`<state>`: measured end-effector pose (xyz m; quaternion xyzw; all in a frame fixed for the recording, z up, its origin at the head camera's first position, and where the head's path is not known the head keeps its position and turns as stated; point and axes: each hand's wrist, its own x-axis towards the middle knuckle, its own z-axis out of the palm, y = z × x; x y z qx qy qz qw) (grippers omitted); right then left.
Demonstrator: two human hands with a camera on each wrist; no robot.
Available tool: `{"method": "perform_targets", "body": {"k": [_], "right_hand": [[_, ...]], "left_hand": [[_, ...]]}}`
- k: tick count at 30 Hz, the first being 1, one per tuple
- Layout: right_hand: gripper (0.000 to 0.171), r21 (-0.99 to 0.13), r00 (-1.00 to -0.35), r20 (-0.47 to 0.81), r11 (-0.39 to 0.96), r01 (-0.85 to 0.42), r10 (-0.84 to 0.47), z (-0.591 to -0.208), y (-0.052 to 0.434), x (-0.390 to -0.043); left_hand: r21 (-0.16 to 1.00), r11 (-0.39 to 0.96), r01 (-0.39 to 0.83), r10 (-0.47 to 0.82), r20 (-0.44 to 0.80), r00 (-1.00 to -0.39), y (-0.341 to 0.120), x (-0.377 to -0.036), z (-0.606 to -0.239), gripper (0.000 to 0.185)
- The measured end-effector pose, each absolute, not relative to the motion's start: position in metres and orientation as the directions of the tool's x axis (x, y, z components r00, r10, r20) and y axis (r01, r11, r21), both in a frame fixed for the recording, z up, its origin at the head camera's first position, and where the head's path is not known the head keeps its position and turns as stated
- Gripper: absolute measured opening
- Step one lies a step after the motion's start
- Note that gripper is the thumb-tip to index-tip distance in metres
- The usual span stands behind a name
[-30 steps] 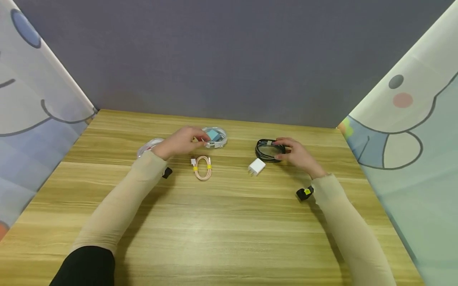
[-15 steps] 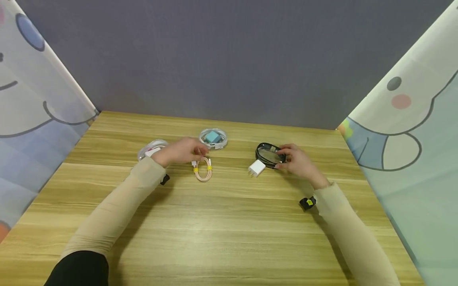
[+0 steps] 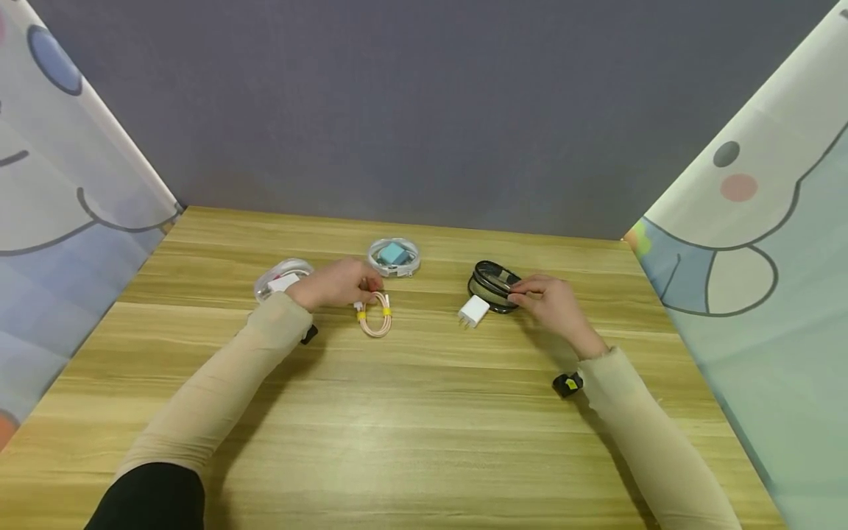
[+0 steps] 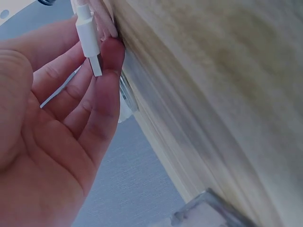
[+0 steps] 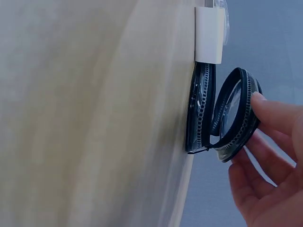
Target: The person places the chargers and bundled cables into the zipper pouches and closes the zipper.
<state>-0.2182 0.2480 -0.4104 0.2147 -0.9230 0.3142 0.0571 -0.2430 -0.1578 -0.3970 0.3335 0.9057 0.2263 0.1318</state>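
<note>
Case (image 3: 493, 294) with black rim sits right of centre, right hand (image 3: 555, 305) pinching its lifted lid (image 5: 244, 104). Left hand (image 3: 338, 282) is at the coiled pink cable (image 3: 387, 318), just left of centre; can't tell if those fingers (image 4: 106, 94) are clamped tbh.

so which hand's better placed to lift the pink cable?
Left, I'd say: the left hand has its fingers right at the pink cable, while the right hand is farther off, holding up the lid of the black case.

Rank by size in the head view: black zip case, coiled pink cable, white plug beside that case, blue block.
Black zip case
Coiled pink cable
White plug and blue block: too alike to rank, block farther away
</note>
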Motion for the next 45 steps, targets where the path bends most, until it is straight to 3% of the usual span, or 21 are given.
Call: {"method": "perform_targets", "body": {"k": [15,25,29,36,45], "right_hand": [[0.01,-0.553,-0.846,0.433,0.65,-0.521,-0.309,-0.412,0.245,-0.215],[0.011,-0.55,-0.846,0.427,0.651,-0.523,-0.319,-0.41,0.246,-0.214],[0.011,-0.554,-0.858,0.398,0.66,-0.508,-0.325,-0.409,0.247,-0.213],[0.01,-0.553,-0.852,0.388,0.651,-0.52,-0.351,-0.408,0.245,-0.214],[0.01,-0.578,-0.872,0.373,0.657,-0.485,-0.315,-0.408,0.244,-0.216]], "left_hand": [[0.506,0.709,0.491,0.621,-0.117,-0.775,-0.156,-0.243,-0.398,0.008],[0.604,0.651,0.46,0.633,-0.097,-0.768,-0.15,-0.245,-0.394,0.005],[0.673,0.62,0.404,0.624,-0.109,-0.774,-0.143,-0.245,-0.394,0.008],[0.815,0.528,0.237,0.53,-0.098,-0.842,-0.121,-0.246,-0.399,0.017],[0.907,0.413,0.087,0.427,-0.108,-0.898,-0.082,-0.254,-0.407,0.021]]}}
